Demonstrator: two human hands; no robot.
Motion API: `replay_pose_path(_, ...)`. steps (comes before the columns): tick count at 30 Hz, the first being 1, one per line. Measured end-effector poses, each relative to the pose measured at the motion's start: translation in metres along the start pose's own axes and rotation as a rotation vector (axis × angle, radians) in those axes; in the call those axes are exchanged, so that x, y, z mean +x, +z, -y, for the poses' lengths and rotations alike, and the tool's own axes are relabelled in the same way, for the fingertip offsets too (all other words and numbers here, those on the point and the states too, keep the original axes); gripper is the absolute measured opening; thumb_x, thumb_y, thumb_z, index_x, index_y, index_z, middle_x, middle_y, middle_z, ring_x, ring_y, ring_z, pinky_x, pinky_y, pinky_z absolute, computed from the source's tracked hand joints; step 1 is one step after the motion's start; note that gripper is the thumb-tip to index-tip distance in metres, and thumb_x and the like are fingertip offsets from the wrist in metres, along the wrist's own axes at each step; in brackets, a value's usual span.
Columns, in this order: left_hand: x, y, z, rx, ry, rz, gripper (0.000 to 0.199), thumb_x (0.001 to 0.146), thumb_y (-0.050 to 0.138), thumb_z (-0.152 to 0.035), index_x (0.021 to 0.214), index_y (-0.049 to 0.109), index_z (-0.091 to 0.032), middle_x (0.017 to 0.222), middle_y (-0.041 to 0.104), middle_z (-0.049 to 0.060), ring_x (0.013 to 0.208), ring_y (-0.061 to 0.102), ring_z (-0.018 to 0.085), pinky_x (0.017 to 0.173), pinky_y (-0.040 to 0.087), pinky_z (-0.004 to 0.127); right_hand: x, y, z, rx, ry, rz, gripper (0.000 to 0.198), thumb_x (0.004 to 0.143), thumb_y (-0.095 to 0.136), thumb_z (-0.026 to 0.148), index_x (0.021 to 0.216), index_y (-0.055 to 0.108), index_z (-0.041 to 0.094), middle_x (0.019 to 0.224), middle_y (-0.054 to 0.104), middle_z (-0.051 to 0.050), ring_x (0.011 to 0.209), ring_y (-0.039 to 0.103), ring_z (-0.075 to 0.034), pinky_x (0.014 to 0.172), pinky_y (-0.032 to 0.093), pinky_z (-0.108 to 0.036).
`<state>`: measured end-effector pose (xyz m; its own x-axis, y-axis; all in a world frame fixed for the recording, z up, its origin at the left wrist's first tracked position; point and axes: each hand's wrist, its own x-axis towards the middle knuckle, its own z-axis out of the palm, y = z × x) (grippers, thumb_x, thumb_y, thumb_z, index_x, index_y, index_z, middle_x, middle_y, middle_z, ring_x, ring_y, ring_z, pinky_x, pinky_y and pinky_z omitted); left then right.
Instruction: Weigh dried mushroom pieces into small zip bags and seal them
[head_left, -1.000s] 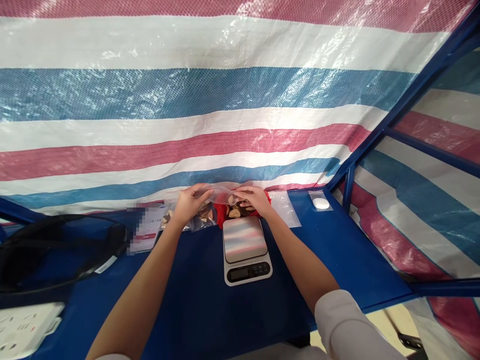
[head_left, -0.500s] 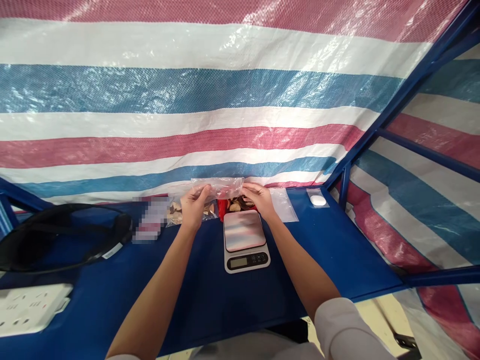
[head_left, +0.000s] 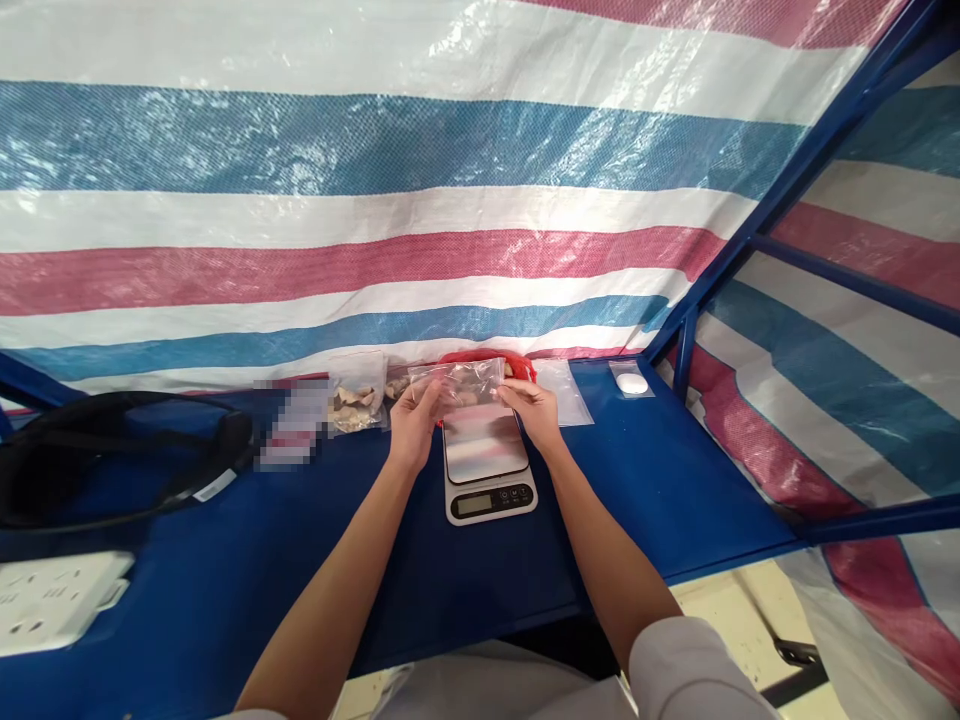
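Observation:
A clear plastic bag (head_left: pixel 471 384) is stretched between my two hands, over the back part of the scale. My left hand (head_left: pixel 415 422) pinches its left end, and my right hand (head_left: pixel 534 405) grips the right end. Below and in front lies a kitchen scale (head_left: pixel 486 450) with a shiny plate and a small display. Behind the bag a red mesh bag (head_left: pixel 517 362) shows, with brownish pieces partly hidden by the clear plastic. Left of my left hand lies a clear bag of pale dried pieces (head_left: pixel 354 405).
On the blue table (head_left: pixel 637 500), another flat clear bag (head_left: pixel 562 392) lies to the right, then a white mouse-like object (head_left: pixel 631 383) on clear plastic. A black strapped headset (head_left: pixel 127 460) and a white power strip (head_left: pixel 60 600) are at left. Striped sheeting (head_left: pixel 360 270) rises behind.
Both hands have come nearer with the clear bag, from behind the scale to over its back part. My left hand has shifted right. The whole view has tilted slightly down.

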<state>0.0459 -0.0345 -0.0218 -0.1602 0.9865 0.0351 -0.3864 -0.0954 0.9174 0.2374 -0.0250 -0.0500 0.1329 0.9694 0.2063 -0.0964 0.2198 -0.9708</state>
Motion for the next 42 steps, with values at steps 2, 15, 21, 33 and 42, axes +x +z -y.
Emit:
replay_pose_path(2,0.001,-0.004,-0.001,-0.011,-0.018,0.021,0.045,0.065,0.087,-0.05,0.092,0.072,-0.017,0.084,0.076,0.005,0.067,0.068,0.016,0.06,0.054,0.027,-0.001,-0.005,0.002,0.002,0.025,0.03,0.035,0.071,0.081,0.051,0.09,0.081,0.022,0.078,0.077,-0.004,0.077,0.072,-0.023,0.079,0.062,-0.04)
replay_pose_path(15,0.007,-0.033,0.011,0.193,0.014,0.142,0.033,0.065,0.088,-0.048,0.071,0.076,-0.017,0.067,0.071,0.002,0.059,0.059,0.013,0.059,0.048,0.027,-0.001,-0.017,0.0,0.015,0.066,0.071,0.035,0.07,0.083,0.049,0.092,0.081,0.022,0.082,0.077,-0.003,0.076,0.072,-0.02,0.071,0.061,-0.035)
replay_pose_path(21,0.005,-0.043,-0.002,0.372,0.046,0.238,0.035,0.068,0.086,-0.051,0.075,0.079,-0.017,0.069,0.072,0.004,0.066,0.063,0.017,0.071,0.054,0.032,-0.001,-0.019,0.002,0.011,0.067,0.097,0.039,0.068,0.085,0.051,0.092,0.082,0.021,0.085,0.078,-0.003,0.077,0.072,-0.021,0.072,0.063,-0.036)
replay_pose_path(33,0.019,0.003,-0.057,0.739,0.027,0.543,0.045,0.077,0.075,-0.058,0.091,0.081,-0.017,0.077,0.075,0.004,0.069,0.065,0.019,0.063,0.051,0.027,0.013,-0.008,0.025,-0.241,-0.065,0.39,0.03,0.076,0.08,0.047,0.093,0.083,0.022,0.082,0.076,-0.003,0.075,0.069,-0.02,0.074,0.061,-0.036)
replay_pose_path(42,0.021,0.016,-0.022,0.248,-0.047,0.334,0.032,0.067,0.088,-0.044,0.08,0.08,-0.016,0.08,0.076,0.005,0.075,0.066,0.018,0.077,0.054,0.031,0.01,-0.022,0.031,-0.166,-0.09,0.154,0.038,0.074,0.08,0.047,0.103,0.08,0.021,0.111,0.077,-0.006,0.105,0.072,-0.026,0.093,0.06,-0.038)
